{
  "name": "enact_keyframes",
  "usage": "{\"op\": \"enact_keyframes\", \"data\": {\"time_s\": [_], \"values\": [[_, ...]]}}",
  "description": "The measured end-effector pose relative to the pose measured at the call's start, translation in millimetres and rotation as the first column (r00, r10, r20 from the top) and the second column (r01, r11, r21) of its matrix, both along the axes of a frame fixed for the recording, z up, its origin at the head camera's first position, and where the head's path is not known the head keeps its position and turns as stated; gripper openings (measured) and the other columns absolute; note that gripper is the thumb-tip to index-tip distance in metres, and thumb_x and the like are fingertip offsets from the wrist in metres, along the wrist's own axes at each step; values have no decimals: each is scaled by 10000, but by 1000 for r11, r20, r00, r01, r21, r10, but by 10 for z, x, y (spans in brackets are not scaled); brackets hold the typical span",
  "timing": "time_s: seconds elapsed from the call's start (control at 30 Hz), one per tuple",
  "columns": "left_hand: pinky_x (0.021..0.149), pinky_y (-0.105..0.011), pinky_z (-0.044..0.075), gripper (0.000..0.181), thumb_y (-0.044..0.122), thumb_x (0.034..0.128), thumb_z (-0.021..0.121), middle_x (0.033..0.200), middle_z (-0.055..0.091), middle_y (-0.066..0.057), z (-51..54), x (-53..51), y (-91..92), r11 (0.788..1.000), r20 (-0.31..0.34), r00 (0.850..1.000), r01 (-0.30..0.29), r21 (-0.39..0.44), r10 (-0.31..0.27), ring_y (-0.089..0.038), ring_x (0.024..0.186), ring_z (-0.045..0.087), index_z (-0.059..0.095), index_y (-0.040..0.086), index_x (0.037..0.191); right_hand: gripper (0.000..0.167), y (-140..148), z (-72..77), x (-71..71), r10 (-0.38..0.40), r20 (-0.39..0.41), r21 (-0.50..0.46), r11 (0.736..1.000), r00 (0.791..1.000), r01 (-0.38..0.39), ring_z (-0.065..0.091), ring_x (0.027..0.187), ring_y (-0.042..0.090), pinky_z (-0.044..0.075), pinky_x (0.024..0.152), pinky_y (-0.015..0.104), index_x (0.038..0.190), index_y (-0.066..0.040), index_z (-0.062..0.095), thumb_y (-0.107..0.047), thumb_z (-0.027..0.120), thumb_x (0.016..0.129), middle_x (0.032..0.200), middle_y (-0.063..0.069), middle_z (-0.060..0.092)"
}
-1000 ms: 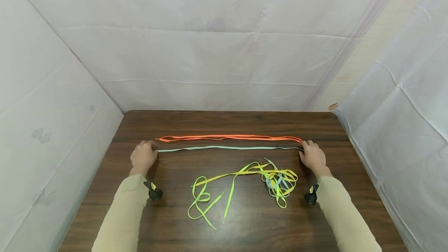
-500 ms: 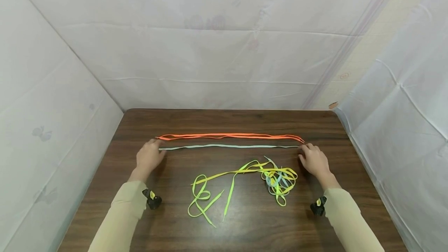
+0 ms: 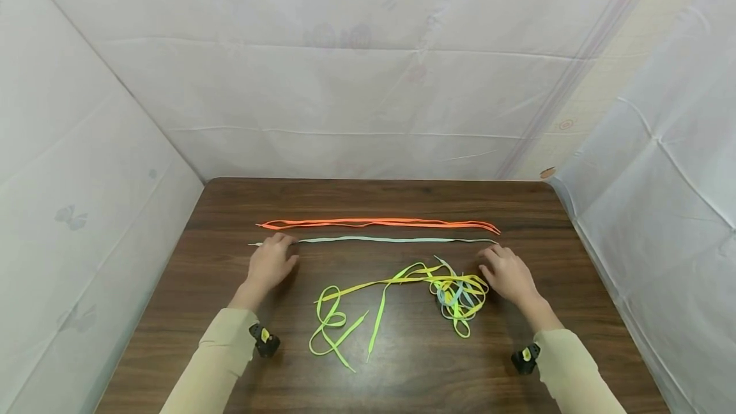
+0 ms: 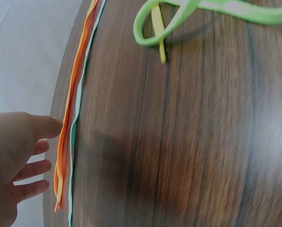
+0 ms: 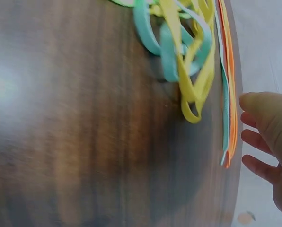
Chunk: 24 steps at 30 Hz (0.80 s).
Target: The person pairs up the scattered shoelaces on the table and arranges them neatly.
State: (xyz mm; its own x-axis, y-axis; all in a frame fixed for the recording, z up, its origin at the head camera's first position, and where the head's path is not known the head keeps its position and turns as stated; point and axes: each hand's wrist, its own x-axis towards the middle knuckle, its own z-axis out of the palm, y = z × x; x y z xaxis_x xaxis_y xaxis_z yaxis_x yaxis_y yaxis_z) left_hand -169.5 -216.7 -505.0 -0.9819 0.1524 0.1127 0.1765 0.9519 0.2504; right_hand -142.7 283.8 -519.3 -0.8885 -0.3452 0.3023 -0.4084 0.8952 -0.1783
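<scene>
A mint-coloured shoelace (image 3: 374, 239) lies almost straight across the table, just in front of a bundle of orange shoelaces (image 3: 402, 220). My left hand (image 3: 270, 264) is over the mint lace near its left end, covering a short stretch of it. Its fingers are loosely extended and hold nothing in the left wrist view. By the lace's right end, my right hand (image 3: 508, 273) hovers with fingers apart and nothing between them. Nearer me lies a loose tangle of yellow (image 3: 362, 287), lime-green (image 3: 376, 328) and light-blue laces (image 5: 168, 56), its bunched part beside my right hand.
The dark wooden table (image 3: 425, 375) meets a white sheet-covered wall (image 3: 345, 114) at its far edge. More pale sheeting hangs along the left and right sides. A black wrist camera (image 3: 266, 340) sits on the left wrist, another wrist camera (image 3: 524, 359) on the right.
My left hand has let go of the mint lace's left end and moved right along it. My right hand has released the other end and drawn slightly back toward me.
</scene>
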Motion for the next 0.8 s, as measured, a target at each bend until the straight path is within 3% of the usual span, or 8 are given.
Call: {"op": "enact_keyframes", "data": {"time_s": [0.27, 0.53, 0.8], "values": [[772, -442, 494, 347, 178, 772, 733, 1065, 604, -124, -26, 79, 250, 997, -46, 996, 82, 6, -82, -300, 939, 598, 638, 58, 1084, 248, -140, -63, 137, 135, -49, -16, 991, 990, -136, 581, 833, 233, 481, 659, 407, 976, -106, 658, -83, 738, 742, 928, 44, 614], [771, -420, 496, 336, 163, 746, 749, 1048, 615, -105, -37, 116, 503, 984, -75, 982, 176, 15, -174, -281, 954, 597, 651, 73, 1054, 276, -227, -130, 195, 256, -123, 19, 967, 959, -255, 558, 806, 212, 453, 604, 359, 935, -99, 654, -45, 764, 688, 884, 24, 583], [759, -386, 494, 326, 165, 733, 764, 1030, 620, -71, -72, 139, 727, 967, -79, 964, 255, 6, -254, -250, 926, 594, 658, 86, 1032, 268, -248, -220, 214, 271, -105, 43, 962, 957, -268, 537, 828, 200, 442, 616, 346, 937, -122, 654, -51, 747, 697, 917, 21, 565]]}}
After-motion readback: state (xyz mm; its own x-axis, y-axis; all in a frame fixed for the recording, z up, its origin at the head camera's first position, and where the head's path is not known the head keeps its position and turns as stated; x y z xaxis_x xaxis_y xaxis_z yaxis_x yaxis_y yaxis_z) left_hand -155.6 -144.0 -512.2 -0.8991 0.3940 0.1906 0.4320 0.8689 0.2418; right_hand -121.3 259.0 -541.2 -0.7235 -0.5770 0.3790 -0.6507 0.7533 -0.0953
